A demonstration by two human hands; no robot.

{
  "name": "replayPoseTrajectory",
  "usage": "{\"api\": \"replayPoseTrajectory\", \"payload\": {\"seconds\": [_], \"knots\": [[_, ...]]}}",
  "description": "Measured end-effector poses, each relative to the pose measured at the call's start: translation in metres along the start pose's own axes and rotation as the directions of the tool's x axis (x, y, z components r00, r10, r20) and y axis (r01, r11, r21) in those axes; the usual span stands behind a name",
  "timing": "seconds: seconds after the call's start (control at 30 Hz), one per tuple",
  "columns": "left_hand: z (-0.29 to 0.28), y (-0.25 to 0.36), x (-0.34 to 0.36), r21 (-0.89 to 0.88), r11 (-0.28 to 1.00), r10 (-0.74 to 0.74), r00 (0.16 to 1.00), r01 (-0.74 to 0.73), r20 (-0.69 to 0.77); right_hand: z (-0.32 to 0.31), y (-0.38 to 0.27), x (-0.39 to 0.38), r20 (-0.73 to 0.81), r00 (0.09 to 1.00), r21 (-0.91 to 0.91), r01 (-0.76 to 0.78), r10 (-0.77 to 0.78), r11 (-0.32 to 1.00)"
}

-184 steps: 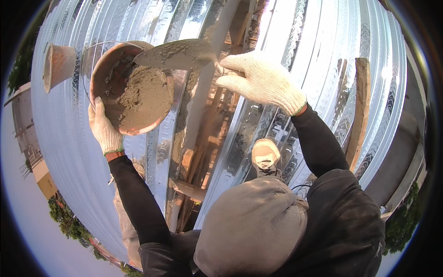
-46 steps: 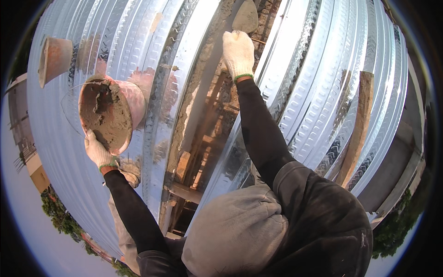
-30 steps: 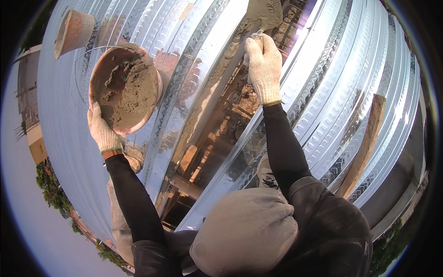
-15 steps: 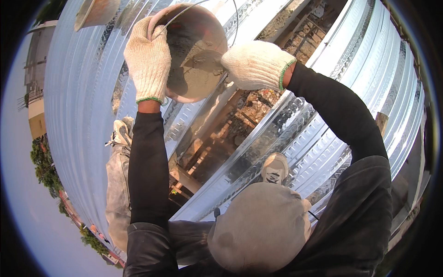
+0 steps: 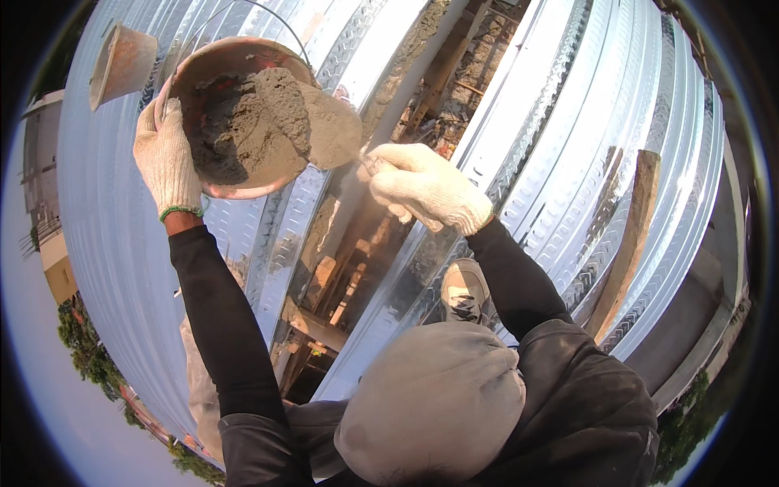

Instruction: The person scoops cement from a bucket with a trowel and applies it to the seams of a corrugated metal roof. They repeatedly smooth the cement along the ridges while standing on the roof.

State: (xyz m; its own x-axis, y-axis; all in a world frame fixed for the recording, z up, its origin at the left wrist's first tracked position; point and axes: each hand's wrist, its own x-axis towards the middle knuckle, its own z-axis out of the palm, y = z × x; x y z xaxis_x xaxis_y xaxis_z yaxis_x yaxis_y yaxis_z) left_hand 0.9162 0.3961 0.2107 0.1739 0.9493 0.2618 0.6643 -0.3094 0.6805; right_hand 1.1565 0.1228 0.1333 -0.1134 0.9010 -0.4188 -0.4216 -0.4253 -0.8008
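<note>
Here's the left hand (image 5: 168, 158), clamped on the near-left rim of a bucket (image 5: 243, 192), thumb on the rim, the other fingers lost behind the wall. The bucket sits up in the far left, mouth tipped toward us, its outer side mostly out of sight, its wire handle (image 5: 305, 50) looping up to the far edge of view. Grey-brown mortar (image 5: 251, 122) fills much of it, the bottom buried. And the right hand (image 5: 430, 185), well apart from the left, is closed around a trowel (image 5: 334, 131), the grip mostly covered by the glove! The blade lies over the bucket's right rim, mud-coloured like the load, so where its tip ends is tough to call. Below, a gap (image 5: 345, 284) splits the metal sheets (image 5: 560, 219); the clutter down there is hard to make out. Nearest us, a cap (image 5: 430, 398) blocks the view, with one shoe (image 5: 465, 288) just beyond it.
</note>
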Motion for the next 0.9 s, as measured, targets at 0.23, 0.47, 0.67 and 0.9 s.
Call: {"api": "replayPoseTrajectory", "payload": {"seconds": [0.23, 0.47, 0.67, 0.9], "knots": [[-0.069, -0.137, 0.011, -0.115, 0.926, -0.354, 0.933, 0.359, 0.058, -0.006, 0.053, 0.009, -0.672, 0.607, -0.373, 0.217, -0.424, 0.902], [-0.064, -0.175, -0.01, -0.103, 0.885, -0.454, 0.891, 0.454, 0.03, 0.025, 0.098, 0.082, -0.852, 0.295, -0.48, -0.109, -0.433, 0.87], [-0.066, -0.192, -0.01, -0.138, 0.898, -0.421, 0.907, 0.418, 0.009, 0.07, 0.096, 0.072, -0.838, 0.457, -0.331, 0.009, -0.299, 0.943], [-0.071, -0.193, -0.014, -0.102, 0.895, -0.435, 0.9, 0.435, 0.022, -0.011, 0.087, 0.078, -0.624, 0.777, 0.559, 0.377, 0.076, 0.739]]}}
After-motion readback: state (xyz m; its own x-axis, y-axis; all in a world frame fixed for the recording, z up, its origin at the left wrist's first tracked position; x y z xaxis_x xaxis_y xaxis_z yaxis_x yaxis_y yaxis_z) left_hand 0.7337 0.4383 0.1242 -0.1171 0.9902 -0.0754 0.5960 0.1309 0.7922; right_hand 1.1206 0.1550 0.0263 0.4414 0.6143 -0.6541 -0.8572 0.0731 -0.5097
